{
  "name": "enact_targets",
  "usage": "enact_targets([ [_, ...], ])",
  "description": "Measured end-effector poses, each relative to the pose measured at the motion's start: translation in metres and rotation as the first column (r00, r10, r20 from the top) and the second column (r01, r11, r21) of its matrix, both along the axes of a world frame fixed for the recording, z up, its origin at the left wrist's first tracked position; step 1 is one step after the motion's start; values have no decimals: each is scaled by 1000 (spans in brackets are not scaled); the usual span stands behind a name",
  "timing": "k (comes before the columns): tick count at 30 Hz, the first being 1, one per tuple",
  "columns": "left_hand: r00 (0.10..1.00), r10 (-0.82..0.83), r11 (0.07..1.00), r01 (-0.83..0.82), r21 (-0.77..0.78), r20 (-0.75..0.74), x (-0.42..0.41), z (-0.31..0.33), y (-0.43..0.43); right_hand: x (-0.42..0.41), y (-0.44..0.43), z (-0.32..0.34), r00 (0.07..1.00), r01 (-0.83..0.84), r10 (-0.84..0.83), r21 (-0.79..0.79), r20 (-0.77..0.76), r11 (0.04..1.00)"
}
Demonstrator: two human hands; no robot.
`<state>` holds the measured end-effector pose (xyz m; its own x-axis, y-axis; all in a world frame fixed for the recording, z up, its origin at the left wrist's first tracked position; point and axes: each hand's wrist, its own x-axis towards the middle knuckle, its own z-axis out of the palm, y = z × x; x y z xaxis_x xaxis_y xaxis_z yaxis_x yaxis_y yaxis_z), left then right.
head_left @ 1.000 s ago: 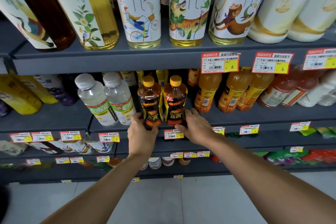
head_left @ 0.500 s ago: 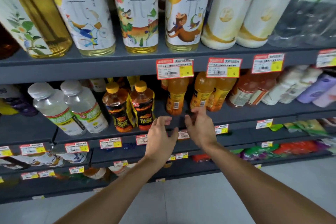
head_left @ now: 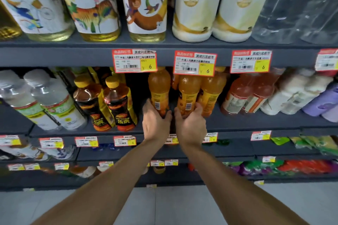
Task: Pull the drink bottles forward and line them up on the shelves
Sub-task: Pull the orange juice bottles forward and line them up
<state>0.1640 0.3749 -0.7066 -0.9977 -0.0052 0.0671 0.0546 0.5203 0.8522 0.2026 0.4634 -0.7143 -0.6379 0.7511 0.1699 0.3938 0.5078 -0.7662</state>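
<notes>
The left grip (head_left: 156, 121) is curled round the foot of an orange bottle (head_left: 159, 87), fingers on its left side and thumb on its right. The right grip (head_left: 190, 122) is curled round the foot of a second orange bottle (head_left: 188, 91), fingers wrapped over its right side. Both bottles stand upright, set back on the middle shelf (head_left: 256, 122), just above the grips, which nearly touch each other. Just right of the right grip stands a third orange bottle (head_left: 212, 89), with red bottles (head_left: 237, 95) beyond it. Left of the left grip two dark bottles (head_left: 118, 104) stand at the shelf's front edge, then clear bottles (head_left: 49, 100).
</notes>
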Motion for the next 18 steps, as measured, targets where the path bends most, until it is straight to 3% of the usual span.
enact_targets([
  [8,999,-44,998,45,37,-19,-12,-4,-9,-15,0,4,998,40,-42,55,40,998],
  [11,996,-91,996,91,7,-12,-12,-5,-13,-13,2,1,1000,-18,14,153,27,988],
  [18,991,-131,991,130,-34,-5,-2,-3,-21,6,18,-8,983,-180,181,183,13,966],
])
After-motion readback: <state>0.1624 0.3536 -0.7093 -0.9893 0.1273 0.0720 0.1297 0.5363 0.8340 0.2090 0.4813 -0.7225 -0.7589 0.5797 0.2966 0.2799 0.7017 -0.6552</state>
